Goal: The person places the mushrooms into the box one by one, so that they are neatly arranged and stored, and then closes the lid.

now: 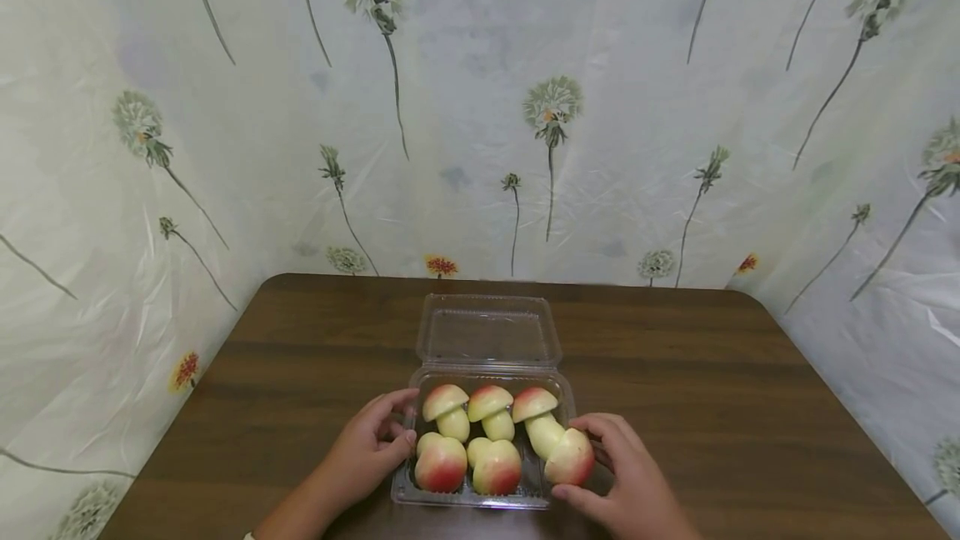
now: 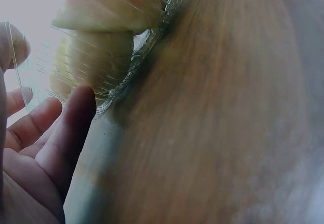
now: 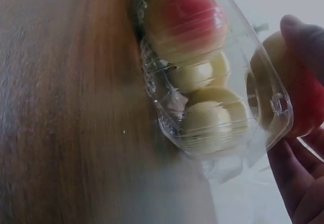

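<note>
A clear plastic clamshell box (image 1: 472, 500) lies with its lid folded back. Several mushroom-shaped pieces, pale yellow with red-tinted caps, are in its base. Three form the back row, including the left one (image 1: 446, 402); two sit in front, including a rounded piece (image 1: 441, 465). My left hand (image 1: 363, 448) holds the box's left side, thumb and fingers around its rim in the left wrist view. My right hand (image 1: 626, 473) grips another mushroom-shaped piece (image 1: 570, 457) by its cap, over the front right corner. Its stem points toward the back-right piece (image 1: 536, 403).
The open lid (image 1: 487, 332) extends behind the base. The dark wood table (image 1: 675, 357) has rounded back corners. A pale sheet (image 1: 465, 107) printed with dandelions rises behind and beside the table.
</note>
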Demonstrator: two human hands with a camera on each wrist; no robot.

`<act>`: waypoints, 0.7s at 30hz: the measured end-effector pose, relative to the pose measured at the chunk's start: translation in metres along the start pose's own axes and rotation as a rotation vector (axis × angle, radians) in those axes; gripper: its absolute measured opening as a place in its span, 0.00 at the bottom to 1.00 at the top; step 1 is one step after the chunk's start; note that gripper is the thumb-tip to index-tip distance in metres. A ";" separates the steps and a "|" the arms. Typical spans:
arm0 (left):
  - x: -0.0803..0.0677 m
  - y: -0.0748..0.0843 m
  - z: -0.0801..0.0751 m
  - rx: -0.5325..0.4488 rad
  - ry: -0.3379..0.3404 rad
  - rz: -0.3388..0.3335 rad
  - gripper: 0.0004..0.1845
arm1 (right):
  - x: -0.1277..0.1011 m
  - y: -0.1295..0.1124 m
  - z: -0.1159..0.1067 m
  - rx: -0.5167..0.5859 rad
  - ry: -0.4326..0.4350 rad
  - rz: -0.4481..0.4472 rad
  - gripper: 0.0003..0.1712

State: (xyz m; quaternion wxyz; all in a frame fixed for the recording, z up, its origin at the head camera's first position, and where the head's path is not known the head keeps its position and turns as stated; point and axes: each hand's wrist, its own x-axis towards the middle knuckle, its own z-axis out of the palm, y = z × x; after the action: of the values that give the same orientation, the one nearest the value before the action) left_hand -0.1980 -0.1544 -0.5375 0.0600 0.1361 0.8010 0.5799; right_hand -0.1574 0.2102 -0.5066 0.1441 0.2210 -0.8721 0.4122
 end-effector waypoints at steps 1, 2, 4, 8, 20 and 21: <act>0.000 0.000 0.000 -0.003 -0.001 0.001 0.28 | 0.001 -0.001 0.000 -0.027 -0.003 -0.014 0.40; 0.000 0.000 0.000 -0.006 -0.003 0.007 0.28 | 0.001 -0.001 0.001 -0.054 -0.005 -0.027 0.40; 0.000 0.000 0.000 -0.010 -0.004 0.009 0.28 | 0.001 -0.001 0.002 -0.096 -0.007 -0.057 0.41; 0.000 0.000 0.000 -0.010 -0.004 0.005 0.28 | 0.001 0.001 0.003 -0.153 -0.001 -0.106 0.43; 0.000 -0.001 0.000 -0.009 -0.003 0.032 0.28 | 0.006 -0.003 0.002 -0.268 -0.038 -0.143 0.43; 0.000 -0.001 0.000 -0.011 -0.004 0.037 0.28 | 0.006 -0.003 0.003 -0.275 -0.045 -0.134 0.43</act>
State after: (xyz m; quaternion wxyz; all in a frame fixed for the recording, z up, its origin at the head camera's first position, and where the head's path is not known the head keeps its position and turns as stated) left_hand -0.1983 -0.1547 -0.5389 0.0517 0.1518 0.7950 0.5851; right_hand -0.1612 0.2048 -0.5036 0.1806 0.2658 -0.9066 0.2735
